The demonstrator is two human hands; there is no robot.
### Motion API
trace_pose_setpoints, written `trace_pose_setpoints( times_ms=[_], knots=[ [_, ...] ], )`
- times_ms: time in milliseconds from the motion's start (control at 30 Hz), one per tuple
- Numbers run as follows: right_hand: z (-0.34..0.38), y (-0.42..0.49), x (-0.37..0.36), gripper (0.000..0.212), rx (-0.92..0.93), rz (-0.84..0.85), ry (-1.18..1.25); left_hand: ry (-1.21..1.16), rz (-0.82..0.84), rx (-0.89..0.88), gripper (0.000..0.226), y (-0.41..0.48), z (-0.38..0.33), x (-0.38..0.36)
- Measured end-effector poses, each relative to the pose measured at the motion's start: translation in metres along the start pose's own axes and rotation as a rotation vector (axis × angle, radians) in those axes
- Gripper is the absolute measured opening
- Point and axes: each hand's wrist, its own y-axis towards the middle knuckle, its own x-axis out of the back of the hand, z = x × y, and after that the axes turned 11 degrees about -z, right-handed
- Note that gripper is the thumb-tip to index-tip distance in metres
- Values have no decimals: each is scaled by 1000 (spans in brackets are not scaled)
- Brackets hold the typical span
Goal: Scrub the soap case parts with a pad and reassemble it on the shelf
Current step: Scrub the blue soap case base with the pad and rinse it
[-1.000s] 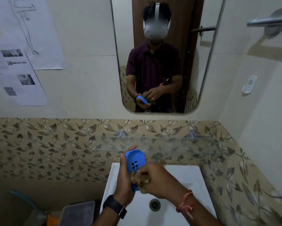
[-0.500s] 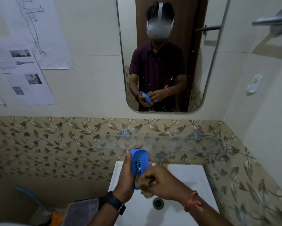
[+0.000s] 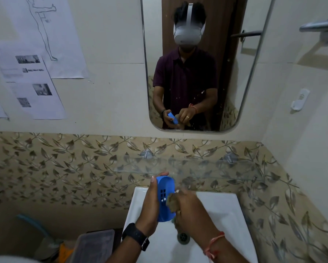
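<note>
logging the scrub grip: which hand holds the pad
The right hand, red thread at its wrist, grips the pad; the left hand, wearing the black watch, holds the blue case part.

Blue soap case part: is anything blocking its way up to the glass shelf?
Nothing visible does. The left hand holds the blue soap case part over the sink, just below the glass shelf; only the right hand with the pad touches it.

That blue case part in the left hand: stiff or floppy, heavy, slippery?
Probably stiff: the blue case part shows no flex where the left hand grips its edges. Likely light: a thin slotted shell held one-handed. Possibly slippery: smooth plastic being scrubbed with the pad over the sink.
</note>
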Motion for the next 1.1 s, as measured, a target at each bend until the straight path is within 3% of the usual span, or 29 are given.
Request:
trace_pose_setpoints(
  times_ms=[67, 233, 400, 533, 633, 767, 933, 1033, 1100],
  knots=[
    [-4, -14, -12, 21, 14, 115, 38, -25, -19, -15, 55, 1, -1, 2],
    [-5, -21, -10, 13, -95, 195, 327, -139, -46, -7, 59, -4, 11, 8],
    [11, -26, -13, 18, -318, 50, 705, -152, -38, -79, 53, -6, 6, 5],
    [5, -23, -11, 20, -29, 64, 320, -100, -26, -130, 54, 0, -5, 11],
    [-3, -14, -11, 25, 70, -55, 3, -105, -41, -130, 56, 0, -6, 10],
    [4, -2, -13, 44, 82, -252, 14, -114, -18, -104, 62, 2, -11, 5],
    [27, 26, 0, 34, -31, -409, 160, -124, 61, -58, 62, -5, -3, 0],
    [32, 16, 3, 47, 34, -205, 397, -138, 29, -27, 60, 0, -1, 4],
    [25, 4, 1, 37, 98, 25, 348, -145, 0, -16, 60, 5, -5, 12]
  ],
)
